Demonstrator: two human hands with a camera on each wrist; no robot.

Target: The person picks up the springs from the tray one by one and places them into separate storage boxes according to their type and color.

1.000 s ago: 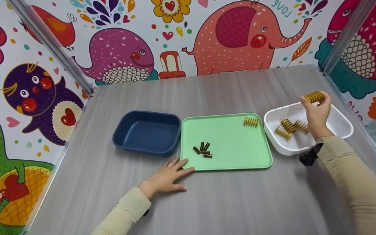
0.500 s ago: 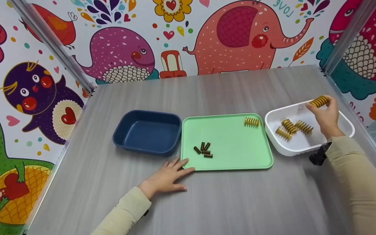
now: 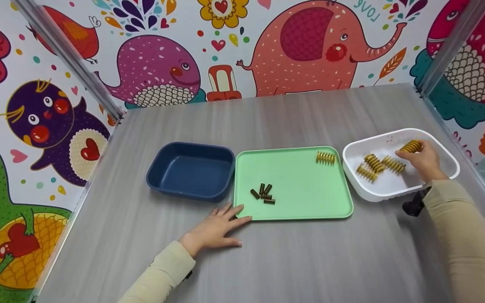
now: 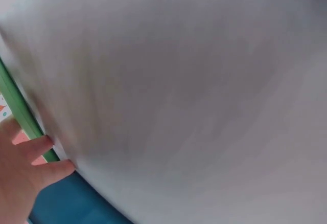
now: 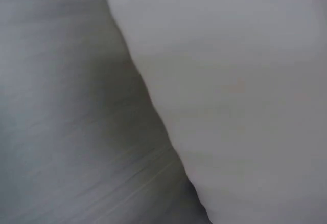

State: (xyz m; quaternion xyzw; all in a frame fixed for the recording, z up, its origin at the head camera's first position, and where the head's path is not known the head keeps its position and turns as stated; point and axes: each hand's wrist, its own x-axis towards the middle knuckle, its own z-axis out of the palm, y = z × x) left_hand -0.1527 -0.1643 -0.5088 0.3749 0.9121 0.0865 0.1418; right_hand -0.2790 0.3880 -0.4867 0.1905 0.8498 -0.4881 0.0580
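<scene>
A gold spring (image 3: 411, 146) was held in a pinch between the thumb and fingers of the right hand (image 3: 428, 162), inside the outline of the box (image 3: 395, 182); whether the box floor was touched could not be told; the left hand (image 3: 213, 229) was laid with fingers spread at the tray (image 3: 301, 183) corner. The spring was judged light, firm yet compressible, hardly fragile; slipping on its smooth coils was possible, so a grip across its middle was advised.

Reversed word "LOVE" (image 3: 365, 10), on the cartoon-printed wall (image 3: 234, 54)
</scene>
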